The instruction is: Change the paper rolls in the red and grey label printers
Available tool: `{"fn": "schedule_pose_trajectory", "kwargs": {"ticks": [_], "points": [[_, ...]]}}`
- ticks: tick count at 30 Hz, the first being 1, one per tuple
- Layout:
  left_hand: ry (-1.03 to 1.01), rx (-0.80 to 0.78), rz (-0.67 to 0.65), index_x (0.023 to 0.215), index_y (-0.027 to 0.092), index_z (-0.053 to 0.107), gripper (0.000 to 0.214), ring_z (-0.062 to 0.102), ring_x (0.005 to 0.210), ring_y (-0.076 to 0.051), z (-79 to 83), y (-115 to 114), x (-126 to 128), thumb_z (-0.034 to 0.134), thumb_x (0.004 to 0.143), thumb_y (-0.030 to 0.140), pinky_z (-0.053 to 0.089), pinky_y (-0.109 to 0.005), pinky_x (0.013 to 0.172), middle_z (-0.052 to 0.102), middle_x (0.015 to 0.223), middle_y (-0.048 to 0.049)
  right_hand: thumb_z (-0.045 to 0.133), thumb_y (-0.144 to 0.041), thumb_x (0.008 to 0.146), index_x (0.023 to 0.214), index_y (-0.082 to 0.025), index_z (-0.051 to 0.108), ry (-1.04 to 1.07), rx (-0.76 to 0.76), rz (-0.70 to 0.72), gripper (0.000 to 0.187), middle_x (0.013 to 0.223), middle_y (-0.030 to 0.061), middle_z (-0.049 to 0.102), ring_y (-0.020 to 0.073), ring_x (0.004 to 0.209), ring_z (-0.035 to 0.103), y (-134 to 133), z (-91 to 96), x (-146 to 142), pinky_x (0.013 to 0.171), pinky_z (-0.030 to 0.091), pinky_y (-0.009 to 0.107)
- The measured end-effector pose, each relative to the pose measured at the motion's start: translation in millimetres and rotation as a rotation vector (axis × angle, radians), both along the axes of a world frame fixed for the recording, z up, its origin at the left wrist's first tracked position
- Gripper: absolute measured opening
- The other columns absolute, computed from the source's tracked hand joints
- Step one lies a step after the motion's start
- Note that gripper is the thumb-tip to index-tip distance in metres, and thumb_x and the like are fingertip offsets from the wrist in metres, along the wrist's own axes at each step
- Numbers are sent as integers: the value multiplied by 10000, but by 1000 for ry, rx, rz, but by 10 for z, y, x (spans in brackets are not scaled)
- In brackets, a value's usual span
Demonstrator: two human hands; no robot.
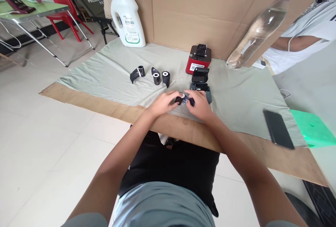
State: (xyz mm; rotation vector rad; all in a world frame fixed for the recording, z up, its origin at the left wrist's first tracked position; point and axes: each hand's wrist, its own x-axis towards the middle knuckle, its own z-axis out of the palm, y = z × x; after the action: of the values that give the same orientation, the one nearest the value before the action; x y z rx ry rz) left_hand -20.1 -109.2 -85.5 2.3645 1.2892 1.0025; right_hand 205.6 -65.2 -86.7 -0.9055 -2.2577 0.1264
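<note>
Near the front edge of the cloth-covered table, my left hand grips a small black-wrapped roll with a white end. My right hand pinches the dark, shiny wrapping on the right side of the same roll. Fingers cover part of it. Just beyond my right hand stands a small dark portable printer with its lid raised. Behind that is a red and black printer with a black strip standing up from its top. Further left are three more black-wrapped rolls, one of them a roll standing on end.
A white detergent bottle stands at the back left. Cardboard walls the rear, with a large clear bottle leaning at the right. A phone lies front right, near a green bag. Another person's arm shows at the far right.
</note>
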Motion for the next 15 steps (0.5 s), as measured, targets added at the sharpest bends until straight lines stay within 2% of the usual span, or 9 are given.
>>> {"fn": "schedule_pose_trajectory", "kwargs": {"ticks": [5,11,13,15], "points": [[-104,44,41,1056,226,645,165,708,983,-212,-32,57,66,694,943,336,534,-307,847,728,1133,-61,545,-157,816,1234,-176,666,-27,7,-3,435,798,28,666,233,782,628,9,30,30,938,404,435],[-183,-15,180,933,232,570,198,619,662,-149,-100,75,142,748,871,294,467,-261,637,703,851,19,533,-146,779,1218,-188,649,-12,-6,36,456,762,-3,640,206,705,586,27,30,55,927,387,429],[-211,-33,189,942,231,562,186,610,647,-138,-101,67,168,732,872,262,457,-254,628,699,843,25,529,-143,786,1215,-190,644,-11,-9,60,447,743,-13,624,200,684,575,30,27,55,920,383,426],[-244,-65,212,1029,228,563,227,614,651,-133,-82,55,189,726,871,237,465,-259,647,720,902,14,524,-137,800,1217,-193,633,-15,-15,95,435,710,-31,594,188,643,546,27,26,51,903,383,418]]}}
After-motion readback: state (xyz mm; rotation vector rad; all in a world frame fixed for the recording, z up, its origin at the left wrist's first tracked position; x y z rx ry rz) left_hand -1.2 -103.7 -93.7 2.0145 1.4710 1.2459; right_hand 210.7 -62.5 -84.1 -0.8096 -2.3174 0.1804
